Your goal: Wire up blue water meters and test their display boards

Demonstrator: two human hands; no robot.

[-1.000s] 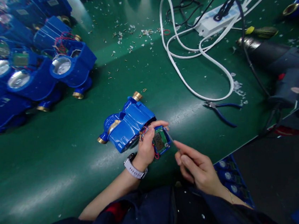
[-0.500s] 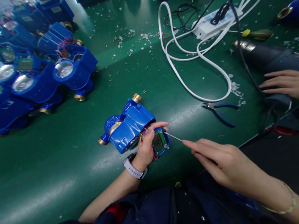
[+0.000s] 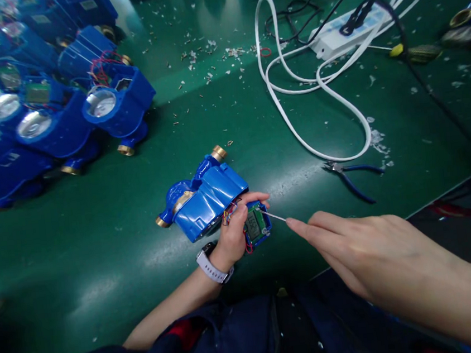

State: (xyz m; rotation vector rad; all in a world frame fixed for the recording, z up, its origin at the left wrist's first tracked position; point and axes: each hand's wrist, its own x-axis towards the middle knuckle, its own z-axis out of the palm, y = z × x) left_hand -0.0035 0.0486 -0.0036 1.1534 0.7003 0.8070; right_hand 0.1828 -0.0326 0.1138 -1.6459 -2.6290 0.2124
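Observation:
A blue water meter [image 3: 201, 194] with brass ends lies on its side on the green table [image 3: 99, 241]. My left hand [image 3: 235, 230], with a white watch on the wrist, is closed on its small display module [image 3: 257, 224], a green circuit board with a screen joined to the meter by coloured wires. My right hand [image 3: 352, 248] pinches a thin metal tool [image 3: 274, 216] whose tip touches the module's right edge.
Several more blue meters [image 3: 43, 112] crowd the far left. Blue-handled pliers [image 3: 351, 175] lie right of the meter. A white power strip [image 3: 346, 30] with a looping white cable [image 3: 315, 95], a yellow-handled screwdriver [image 3: 411, 52] and scattered debris lie farther back.
The heat gun at the right and another person's hand that reached to it are gone from view. My right hand has come closer and larger, still holding the tool on the module.

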